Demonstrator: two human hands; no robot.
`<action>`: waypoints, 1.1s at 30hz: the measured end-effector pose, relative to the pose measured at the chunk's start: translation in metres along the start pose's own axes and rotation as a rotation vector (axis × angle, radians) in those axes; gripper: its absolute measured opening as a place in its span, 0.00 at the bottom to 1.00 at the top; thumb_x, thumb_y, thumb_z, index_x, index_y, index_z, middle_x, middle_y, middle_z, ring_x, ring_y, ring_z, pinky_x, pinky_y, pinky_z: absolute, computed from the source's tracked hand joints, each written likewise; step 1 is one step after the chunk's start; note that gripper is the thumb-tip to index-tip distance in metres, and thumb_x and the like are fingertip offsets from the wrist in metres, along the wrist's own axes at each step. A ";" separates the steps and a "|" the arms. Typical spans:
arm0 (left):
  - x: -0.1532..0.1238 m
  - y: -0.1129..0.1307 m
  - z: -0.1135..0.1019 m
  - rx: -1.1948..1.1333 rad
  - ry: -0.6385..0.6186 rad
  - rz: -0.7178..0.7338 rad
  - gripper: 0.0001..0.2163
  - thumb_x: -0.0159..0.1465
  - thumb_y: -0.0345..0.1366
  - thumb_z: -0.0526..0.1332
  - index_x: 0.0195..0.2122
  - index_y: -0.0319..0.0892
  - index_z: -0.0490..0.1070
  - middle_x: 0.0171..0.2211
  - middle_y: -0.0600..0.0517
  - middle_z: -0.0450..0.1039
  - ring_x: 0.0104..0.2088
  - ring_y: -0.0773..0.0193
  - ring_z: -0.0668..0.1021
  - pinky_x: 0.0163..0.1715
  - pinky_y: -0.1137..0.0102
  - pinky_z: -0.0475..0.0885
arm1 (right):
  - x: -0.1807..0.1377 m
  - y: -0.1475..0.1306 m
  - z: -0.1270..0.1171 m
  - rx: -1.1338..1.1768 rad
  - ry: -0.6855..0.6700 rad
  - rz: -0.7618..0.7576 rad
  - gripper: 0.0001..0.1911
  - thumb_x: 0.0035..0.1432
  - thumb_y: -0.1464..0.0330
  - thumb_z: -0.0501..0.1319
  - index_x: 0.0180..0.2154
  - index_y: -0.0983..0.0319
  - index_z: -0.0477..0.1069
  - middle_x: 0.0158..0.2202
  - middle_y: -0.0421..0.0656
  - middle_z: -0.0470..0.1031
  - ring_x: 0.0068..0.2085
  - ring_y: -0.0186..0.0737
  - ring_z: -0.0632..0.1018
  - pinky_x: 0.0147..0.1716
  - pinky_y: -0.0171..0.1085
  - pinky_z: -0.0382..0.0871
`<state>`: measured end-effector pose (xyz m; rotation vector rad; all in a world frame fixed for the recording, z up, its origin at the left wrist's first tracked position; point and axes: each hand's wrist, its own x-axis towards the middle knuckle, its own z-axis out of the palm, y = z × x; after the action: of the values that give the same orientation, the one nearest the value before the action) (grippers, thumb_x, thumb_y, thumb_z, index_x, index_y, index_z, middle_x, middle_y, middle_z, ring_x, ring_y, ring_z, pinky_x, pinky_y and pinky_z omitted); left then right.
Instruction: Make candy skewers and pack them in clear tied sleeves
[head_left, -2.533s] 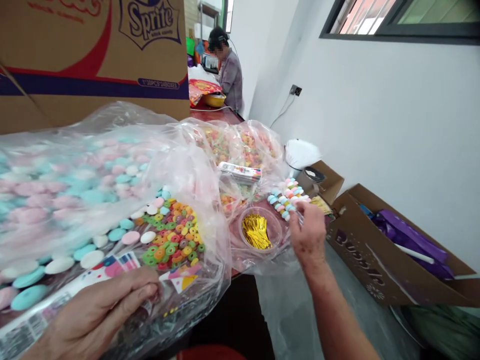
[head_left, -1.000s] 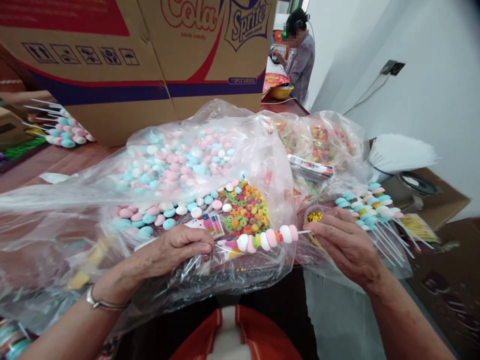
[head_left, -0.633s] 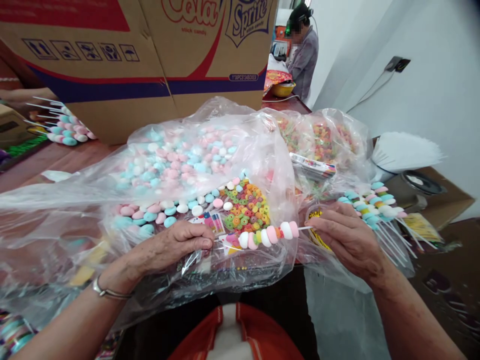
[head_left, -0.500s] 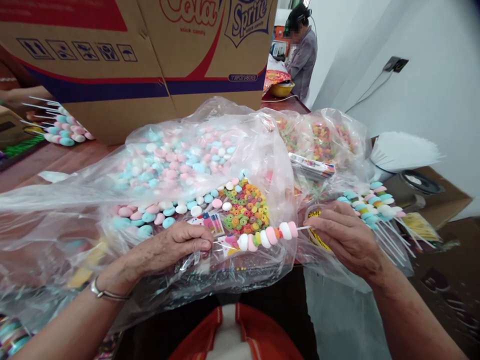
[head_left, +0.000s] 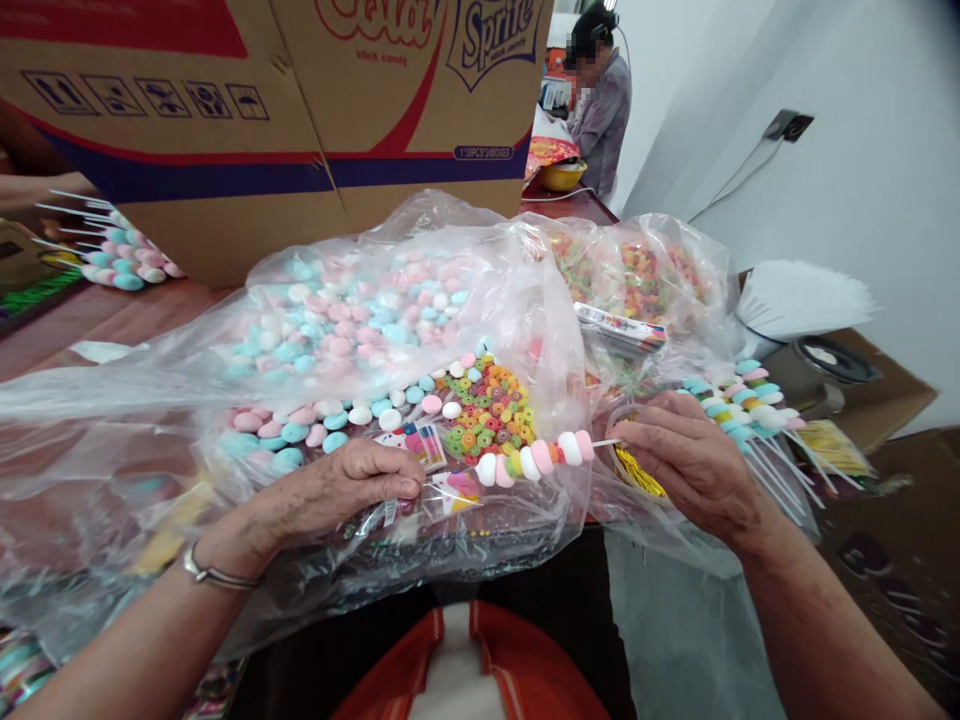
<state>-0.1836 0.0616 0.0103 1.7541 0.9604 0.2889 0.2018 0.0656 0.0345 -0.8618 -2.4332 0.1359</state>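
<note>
My right hand (head_left: 679,460) pinches the white stick of a candy skewer (head_left: 536,458) threaded with pink and white marshmallows and small yellow, green and orange rings. Its loaded end points left, towards my left hand (head_left: 375,480). The fingers of that hand are closed at the tips, and whatever they hold is too clear or small to make out. Printed cards (head_left: 418,445) lie just beyond its fingertips. Behind the skewer are fruit-coloured candy rings (head_left: 491,415) and loose pink, white and blue marshmallows (head_left: 337,420) on clear plastic.
A large cardboard box (head_left: 247,190) stands behind a plastic bag of marshmallows (head_left: 345,310). On the right are bagged rings (head_left: 637,260), finished skewers (head_left: 750,405), yellow ties (head_left: 637,468) and a bundle of white sticks (head_left: 806,300). A person (head_left: 600,100) stands at the back; another's arm shows far left.
The skewer's loaded end has risen slightly, clear of the small printed card beneath it. Both hands keep nearly the same place and grip, while the whole view shifts a little.
</note>
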 end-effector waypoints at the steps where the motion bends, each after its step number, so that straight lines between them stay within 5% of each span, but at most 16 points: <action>1: 0.001 0.000 0.000 0.005 -0.003 0.003 0.15 0.66 0.42 0.58 0.29 0.37 0.74 0.26 0.53 0.71 0.29 0.67 0.70 0.30 0.76 0.65 | 0.000 0.000 0.000 -0.005 -0.002 0.001 0.08 0.65 0.73 0.55 0.43 0.60 0.71 0.37 0.43 0.77 0.37 0.41 0.71 0.40 0.43 0.60; 33: 0.010 0.012 0.008 -0.010 -0.017 0.026 0.12 0.67 0.39 0.57 0.30 0.39 0.75 0.28 0.54 0.72 0.30 0.67 0.71 0.31 0.76 0.65 | 0.006 -0.019 0.028 0.046 -0.030 -0.003 0.08 0.65 0.73 0.54 0.41 0.64 0.71 0.31 0.44 0.71 0.35 0.40 0.65 0.37 0.41 0.58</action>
<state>-0.1668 0.0625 0.0153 1.7585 0.9227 0.2949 0.1727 0.0569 0.0189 -0.8420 -2.4496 0.2042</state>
